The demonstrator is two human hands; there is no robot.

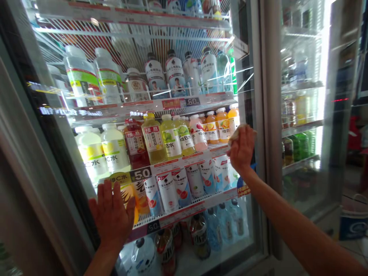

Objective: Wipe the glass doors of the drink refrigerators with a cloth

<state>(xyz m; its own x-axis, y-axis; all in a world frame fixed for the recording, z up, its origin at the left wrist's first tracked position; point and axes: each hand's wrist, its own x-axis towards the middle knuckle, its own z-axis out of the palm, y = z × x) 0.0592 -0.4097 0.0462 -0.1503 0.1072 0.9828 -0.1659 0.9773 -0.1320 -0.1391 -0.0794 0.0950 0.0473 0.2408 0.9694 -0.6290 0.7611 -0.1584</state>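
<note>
- Glass door (244, 86) of a lit drinks fridge, filling most of the view; metal frame runs down its left and right sides.
- Right hand (243, 149): at the glass, near the right frame (271, 126), fingers close together and pointing up, holding a pale cloth (234, 135) between fingers and door. The cloth's edge shows to the left of the fingertips; the rest is hidden.
- Left hand (112, 214): lower and nearer, beside the left frame (37, 168). It is open, fingers up and slightly spread, thumb apart to the right, palm towards the glass, gripping nothing visible; whether it presses the glass, I cannot tell.
- Between the hands, a wide stretch of glass; more reaches above both. To the right, only a narrow strip separates the cloth hand from the frame.
- Behind the glass, shelves of bottles: orange ones (222, 123) by the right hand, a red one (136, 142) above the left.
- Far right: a second fridge (301, 195), past the frame.
</note>
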